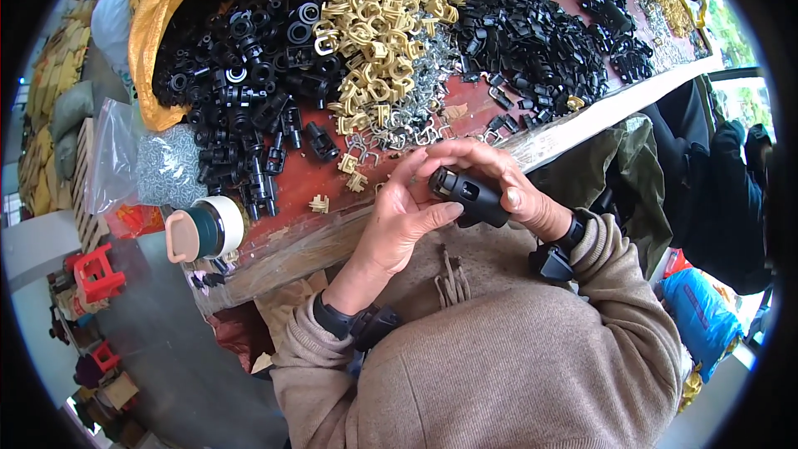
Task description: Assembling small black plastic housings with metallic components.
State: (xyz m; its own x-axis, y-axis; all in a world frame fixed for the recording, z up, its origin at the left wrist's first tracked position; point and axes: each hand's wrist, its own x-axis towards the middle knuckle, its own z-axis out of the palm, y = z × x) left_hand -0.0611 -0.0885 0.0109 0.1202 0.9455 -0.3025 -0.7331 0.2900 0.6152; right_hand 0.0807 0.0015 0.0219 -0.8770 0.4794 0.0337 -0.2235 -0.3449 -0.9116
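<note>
Step in hand: assembly of a black plastic fitting [468,195], judged from the way both hands meet on it just off the near edge of the desk [573,125].
Right hand [507,187]: fingers curled closed around the fitting's body, thumb along its side.
Left hand [405,212]: fingers bent in toward the fitting's open end, fingertips touching its rim; whether a small part is pinched there I cannot tell.
Where the fitting is: between the two hands, above the lap, not resting on the desk.
Beyond the fingers: loose tan clips [353,179] lie nearest, then a heap of tan clips [378,21], small metal springs [416,87] and black parts [241,75].
Next move calls for: probably a steady right-hand hold while the left fingers seat or press a piece squarely into the end.
</note>
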